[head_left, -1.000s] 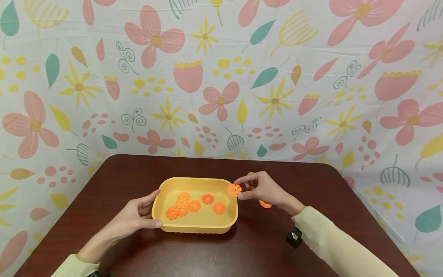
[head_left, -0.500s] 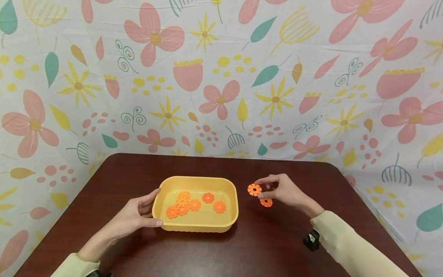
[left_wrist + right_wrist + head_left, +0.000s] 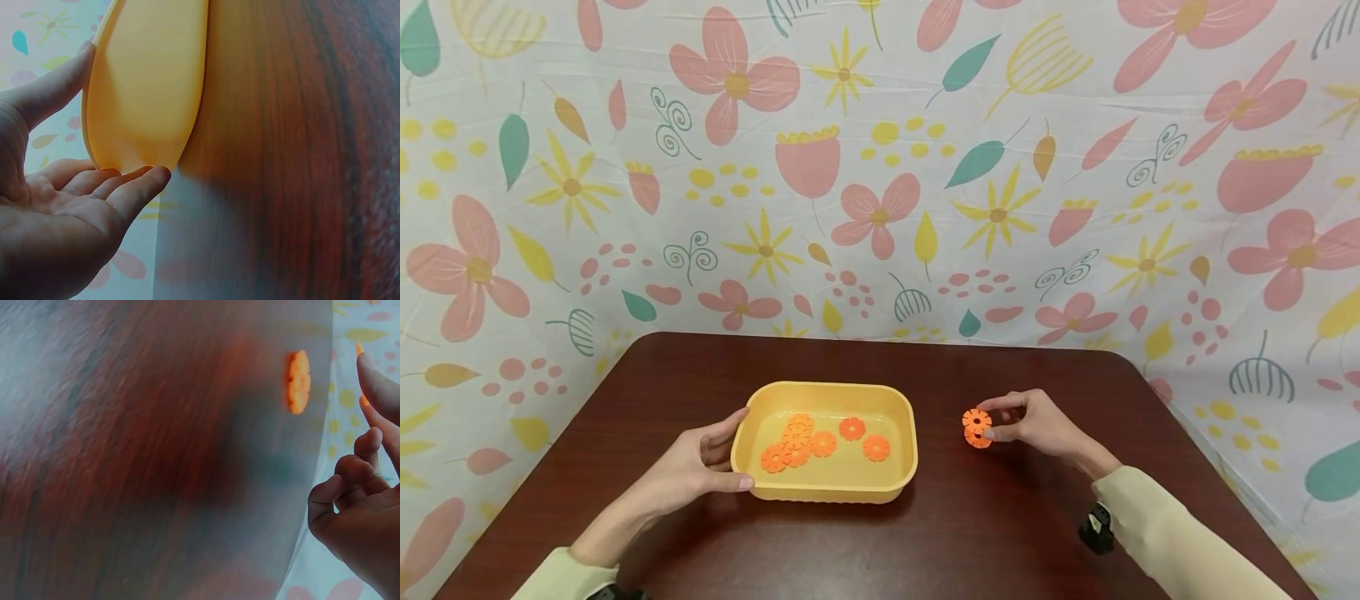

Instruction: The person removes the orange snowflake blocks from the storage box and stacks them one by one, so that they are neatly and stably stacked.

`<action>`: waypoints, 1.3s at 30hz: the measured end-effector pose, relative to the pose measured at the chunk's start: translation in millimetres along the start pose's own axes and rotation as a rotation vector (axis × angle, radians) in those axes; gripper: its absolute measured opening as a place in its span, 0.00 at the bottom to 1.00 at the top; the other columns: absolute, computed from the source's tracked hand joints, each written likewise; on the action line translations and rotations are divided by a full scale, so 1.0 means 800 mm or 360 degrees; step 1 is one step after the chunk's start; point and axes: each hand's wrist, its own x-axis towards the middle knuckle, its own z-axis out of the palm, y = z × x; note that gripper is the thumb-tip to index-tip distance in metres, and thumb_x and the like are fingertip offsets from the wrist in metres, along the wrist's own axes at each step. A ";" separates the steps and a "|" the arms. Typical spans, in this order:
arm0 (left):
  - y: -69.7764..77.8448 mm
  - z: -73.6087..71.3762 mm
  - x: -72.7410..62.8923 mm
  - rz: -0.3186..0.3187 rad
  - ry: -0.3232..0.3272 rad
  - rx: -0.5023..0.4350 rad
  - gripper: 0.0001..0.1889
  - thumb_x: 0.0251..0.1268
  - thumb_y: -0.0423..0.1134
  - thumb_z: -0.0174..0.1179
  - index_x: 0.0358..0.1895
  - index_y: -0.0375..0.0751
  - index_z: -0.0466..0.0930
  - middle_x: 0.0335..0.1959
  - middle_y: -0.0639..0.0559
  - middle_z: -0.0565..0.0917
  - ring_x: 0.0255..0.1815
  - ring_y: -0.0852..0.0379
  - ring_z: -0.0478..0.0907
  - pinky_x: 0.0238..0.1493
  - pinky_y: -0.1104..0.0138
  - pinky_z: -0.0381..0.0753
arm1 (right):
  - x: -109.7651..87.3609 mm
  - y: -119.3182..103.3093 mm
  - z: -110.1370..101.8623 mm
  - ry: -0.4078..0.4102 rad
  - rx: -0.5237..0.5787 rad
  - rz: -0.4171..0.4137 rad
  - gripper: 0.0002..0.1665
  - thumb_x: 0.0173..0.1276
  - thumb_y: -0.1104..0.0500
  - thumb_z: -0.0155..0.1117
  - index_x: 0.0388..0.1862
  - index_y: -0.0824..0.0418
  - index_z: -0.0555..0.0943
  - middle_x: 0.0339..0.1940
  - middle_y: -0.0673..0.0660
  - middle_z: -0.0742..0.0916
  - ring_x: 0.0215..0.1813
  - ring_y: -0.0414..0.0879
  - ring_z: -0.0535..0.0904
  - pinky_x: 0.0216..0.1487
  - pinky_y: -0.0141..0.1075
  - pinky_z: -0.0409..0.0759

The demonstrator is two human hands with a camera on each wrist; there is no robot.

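Observation:
My left hand (image 3: 688,467) grips the left end of a yellow plastic tub (image 3: 831,492), thumb near its front corner and fingers at its far side. The tub's end also shows between thumb and fingers in the left wrist view. Inside lie several orange notched discs (image 3: 876,448), some overlapping at the left. To the right of the tub, my right hand (image 3: 1037,425) pinches another orange notched disc (image 3: 976,417) upright between thumb and fingers. A disc on the table (image 3: 299,382) is partly covered by the held one in the head view. Only slivers of the held disc show in the right wrist view.
The dark brown wooden table (image 3: 850,550) has rounded far corners. Behind it hangs a white cloth (image 3: 880,108) printed with flowers and leaves. A black wrist device (image 3: 1097,529) sits at the right sleeve.
My right hand has moved away from the tub's right rim, rightward, carrying the notched disc until it overlaps the one on the table in the head view. My left hand keeps its place.

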 end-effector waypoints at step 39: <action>-0.001 0.000 0.000 0.0021 -0.0017 -0.0019 0.55 0.60 0.27 0.76 0.84 0.26 0.46 0.83 0.29 0.49 0.77 0.29 0.61 0.60 0.60 0.81 | 0.003 0.029 0.010 -0.0038 -0.0227 -0.0045 0.23 0.58 0.62 0.85 0.52 0.66 0.91 0.24 0.52 0.74 0.32 0.49 0.67 0.29 0.34 0.62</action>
